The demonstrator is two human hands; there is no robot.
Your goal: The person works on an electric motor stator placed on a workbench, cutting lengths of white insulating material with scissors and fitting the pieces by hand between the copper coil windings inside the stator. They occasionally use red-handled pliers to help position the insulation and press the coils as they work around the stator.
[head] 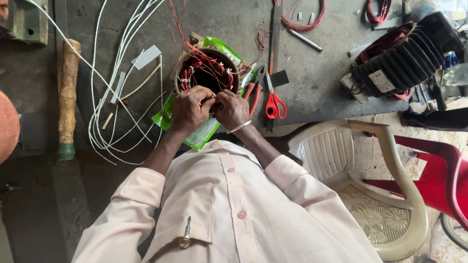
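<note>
The fingers of the left hand [191,108] and of the right hand [231,109] are curled and brought together at the near rim of a round motor stator [206,73]. Something thin seems to be pinched between them, most likely a strand of the copper winding [195,67], but what exactly is held cannot be told. A metal bangle [239,127] is worn on the right wrist.

The stator is placed on a green plastic sheet [201,136] on the dark workbench [312,83], directly in front of the person. Just right of the stator, red-handled scissors [273,103] and red-handled pliers [253,92] are laid. Left of the stator, loops of white wire [114,87] are spread, and further left a wooden handle [67,95] is seen. Well to the right of the stator, a black finned motor housing [404,56] is resting, and below it a cream plastic chair [370,180] and a red chair [438,180] are standing.
</note>
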